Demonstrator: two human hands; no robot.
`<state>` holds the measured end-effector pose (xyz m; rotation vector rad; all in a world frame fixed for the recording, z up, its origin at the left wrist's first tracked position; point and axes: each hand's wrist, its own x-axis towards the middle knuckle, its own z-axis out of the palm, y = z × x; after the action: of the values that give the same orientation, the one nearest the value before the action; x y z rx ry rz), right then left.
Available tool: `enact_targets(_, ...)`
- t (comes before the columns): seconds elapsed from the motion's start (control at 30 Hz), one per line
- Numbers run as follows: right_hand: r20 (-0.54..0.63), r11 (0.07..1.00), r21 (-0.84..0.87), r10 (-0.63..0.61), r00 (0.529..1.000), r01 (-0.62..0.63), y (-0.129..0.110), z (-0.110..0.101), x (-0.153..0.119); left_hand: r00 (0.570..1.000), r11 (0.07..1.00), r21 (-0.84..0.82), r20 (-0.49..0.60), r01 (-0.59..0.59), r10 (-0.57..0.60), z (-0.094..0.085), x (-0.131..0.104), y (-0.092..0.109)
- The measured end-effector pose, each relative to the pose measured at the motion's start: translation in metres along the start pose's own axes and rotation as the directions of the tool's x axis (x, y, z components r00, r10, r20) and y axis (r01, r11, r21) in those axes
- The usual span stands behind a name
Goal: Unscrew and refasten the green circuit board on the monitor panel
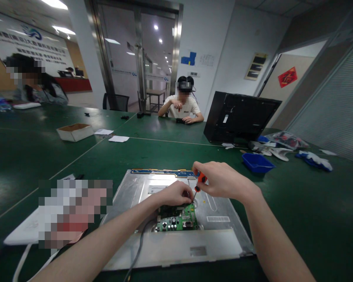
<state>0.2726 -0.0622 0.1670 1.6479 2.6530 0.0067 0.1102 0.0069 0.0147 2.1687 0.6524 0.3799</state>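
Observation:
My right hand [216, 179] is closed round the orange and black handle of a screwdriver [200, 181]. The screwdriver's shaft slants down to the upper right corner of a green circuit board [176, 222]. My left hand [180, 193] is closed in a pinch right beside the screwdriver's tip; whatever its fingertips hold is too small or hidden to make out. Under the board lies a silver metal display panel [223, 239], flat on the table, with a blue strip board [155, 172] along its far edge. A dark cable [140, 244] runs from near the board over the panel's front edge.
A blue tray [257, 161] and a black monitor [241, 117] stand to the right, near gloves [314, 160] and a plastic bag [288, 139]. A cardboard box [75, 132] and papers [119, 139] lie left. Across the green table [164, 150] sits a person [185, 102] with a screwdriver.

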Motion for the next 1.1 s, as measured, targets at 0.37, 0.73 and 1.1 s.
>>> enact_targets(0.37, -0.017, 0.993, -0.083, 0.084, 0.996, -0.085, 0.0014, -0.0004, 0.0038, 1.0, 1.0, 0.009, -0.001, -0.015, 0.015, -0.0004, 0.0011, -0.0027)
enact_targets(0.73, 0.014, 1.0, -0.015, -0.004, 1.0, 0.004, 0.0004, -0.0002, 0.0012, 1.0, 1.0, -0.019, -0.013, -0.002, 0.001, 0.0009, -0.0006, -0.0011)
enact_targets(1.1, -0.017, 0.997, -0.067, 0.035, 0.999, -0.037, 0.0031, 0.0006, 0.0036, 1.0, 1.0, -0.006, -0.011, -0.025, 0.025, -0.0006, 0.0008, -0.0014)
